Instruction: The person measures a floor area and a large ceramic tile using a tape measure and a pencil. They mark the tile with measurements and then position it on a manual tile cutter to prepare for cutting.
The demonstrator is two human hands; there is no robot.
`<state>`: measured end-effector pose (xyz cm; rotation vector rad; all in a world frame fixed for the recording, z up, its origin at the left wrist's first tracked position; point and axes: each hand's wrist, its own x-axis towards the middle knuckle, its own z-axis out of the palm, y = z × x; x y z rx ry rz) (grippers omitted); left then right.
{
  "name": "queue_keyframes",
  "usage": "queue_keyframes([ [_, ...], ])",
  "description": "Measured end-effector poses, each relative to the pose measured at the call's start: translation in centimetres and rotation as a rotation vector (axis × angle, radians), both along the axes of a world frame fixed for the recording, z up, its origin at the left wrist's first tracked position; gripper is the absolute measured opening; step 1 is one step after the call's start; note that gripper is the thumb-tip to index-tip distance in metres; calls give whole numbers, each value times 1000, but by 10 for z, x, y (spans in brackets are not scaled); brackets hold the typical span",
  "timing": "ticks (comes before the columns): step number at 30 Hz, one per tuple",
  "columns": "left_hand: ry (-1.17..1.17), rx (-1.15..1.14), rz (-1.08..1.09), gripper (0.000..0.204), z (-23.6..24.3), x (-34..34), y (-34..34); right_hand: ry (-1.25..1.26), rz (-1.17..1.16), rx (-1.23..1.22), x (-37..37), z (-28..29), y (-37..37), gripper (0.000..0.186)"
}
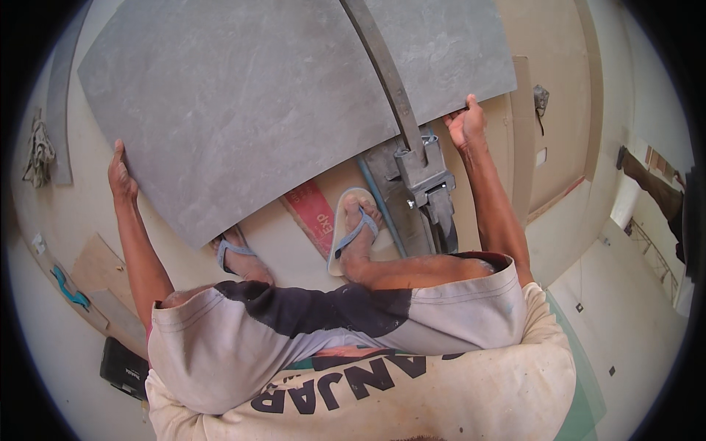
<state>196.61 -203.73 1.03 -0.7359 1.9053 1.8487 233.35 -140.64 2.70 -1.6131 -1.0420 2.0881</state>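
Note:
A large grey tile (243,110) lies across a manual tile cutter (425,169), and the cutter's long metal bar (382,70) passes over its top. My left hand (121,176) grips the tile's left edge, thumb up along the side and the other fingers mostly hidden. At the near edge on the right, my right hand (467,126) holds the tile close to its corner, with fingertips tucked at the underside. Below the tile's near edge, the cutter's blue-edged base (390,202) shows between my right foot and right forearm.
A red printed cardboard piece (312,217) lies by my sandalled feet. Cardboard sheets (555,110) cover the floor at right. At left are a crumpled cloth (39,153), a blue-handled tool (70,288) and a black case (123,370). Another person's leg (654,187) shows far right.

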Motion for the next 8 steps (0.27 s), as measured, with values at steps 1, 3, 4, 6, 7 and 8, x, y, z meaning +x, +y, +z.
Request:
queue_keyframes([
  [1, -15, 5, 5, 54, 2, 0, 4, -7, -13, -3, 0, 1, 0, 44],
  [3, -29, -14, 0, 53, 7, 0, 9, -9, -26, -8, -1, 3, -2, 44],
  [4, -37, -25, -3, 52, 8, 0, 8, -4, -27, -11, 0, 2, -2, 44],
  [6, -37, -6, 2, 52, 4, -2, 8, 0, -22, -11, 1, 2, -2, 45],
  [7, -36, 2, 6, 52, 3, -2, 8, 0, -16, -9, 0, 2, -2, 45],
  [8, -1, -24, 2, 56, 2, -2, 7, 0, -10, -7, 0, 3, -3, 46],
])
